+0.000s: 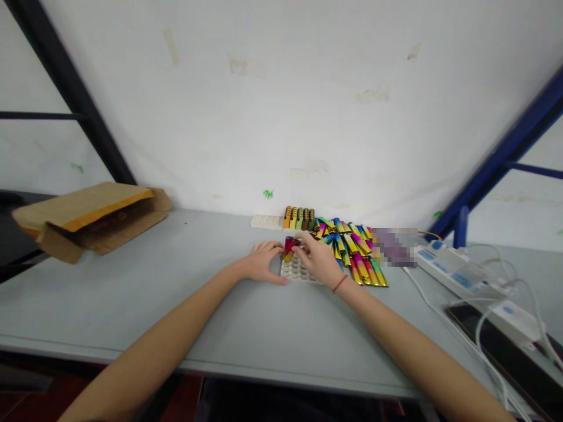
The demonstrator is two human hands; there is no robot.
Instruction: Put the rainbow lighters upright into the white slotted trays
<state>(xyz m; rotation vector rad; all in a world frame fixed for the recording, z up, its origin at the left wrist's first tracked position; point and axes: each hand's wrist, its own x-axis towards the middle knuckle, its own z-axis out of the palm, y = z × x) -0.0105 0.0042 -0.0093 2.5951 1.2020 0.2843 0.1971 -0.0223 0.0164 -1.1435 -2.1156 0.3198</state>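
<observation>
My left hand [263, 262] rests at the left side of a white tray with rows of holes [295, 271], thumb and fingers spread apart, touching or close to its edge. Over the same tray, my right hand [317, 255] has its fingers closed on a shiny red-and-gold lighter [288, 248] near the tray's far left corner. The fingers partly hide it, and I cannot tell how many lighters stand there. To the right lies a loose pile of shiny rainbow-coloured lighters [360, 264]. Behind, a second holed tray [266, 221] holds upright rows of yellow, green and brown lighters [299, 218] at its right part.
An open brown cardboard box [105, 214] lies on the left of the grey table [211, 334]. At right are a white power strip [466, 281] with cables, a dark flat device [497, 346] and a pixelated patch. A white wall [281, 105] stands behind.
</observation>
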